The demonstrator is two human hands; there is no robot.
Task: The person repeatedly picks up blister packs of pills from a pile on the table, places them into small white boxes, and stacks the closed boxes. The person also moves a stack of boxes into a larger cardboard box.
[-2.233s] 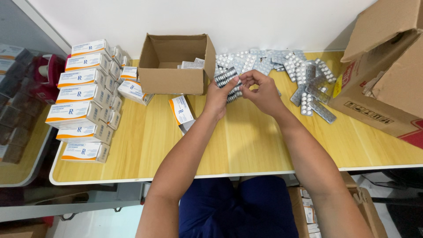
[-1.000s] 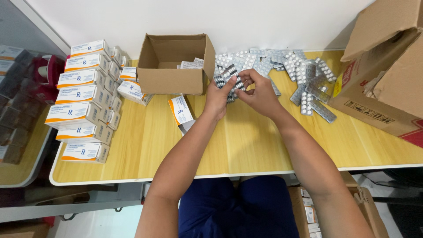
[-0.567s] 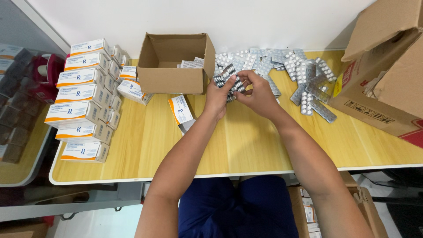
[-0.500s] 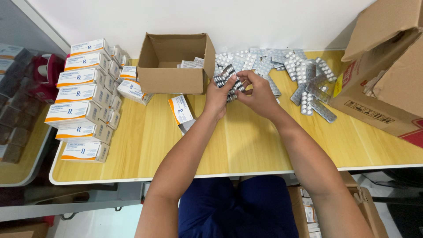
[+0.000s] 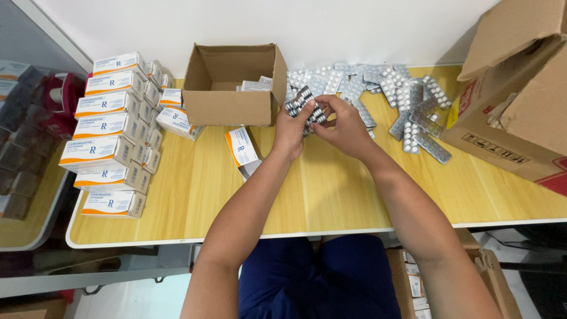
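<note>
Head view: a small stack of silver blister strips [image 5: 305, 105] is held between both hands just right of the open cardboard box [image 5: 231, 85], above the wooden table [image 5: 331, 189]. The left hand [image 5: 291, 129] is closed around the stack from below, and the right hand [image 5: 344, 125] is pinched on its right end. Further right of the box, loose blister strips [image 5: 394, 100] are spread in a pile. Left of the box, white-and-orange cartons [image 5: 109, 127] are stacked in rows. 1 single carton [image 5: 241, 147] lies just in front of the box. A large cardboard box [image 5: 520, 94] stands far to its right.
</note>
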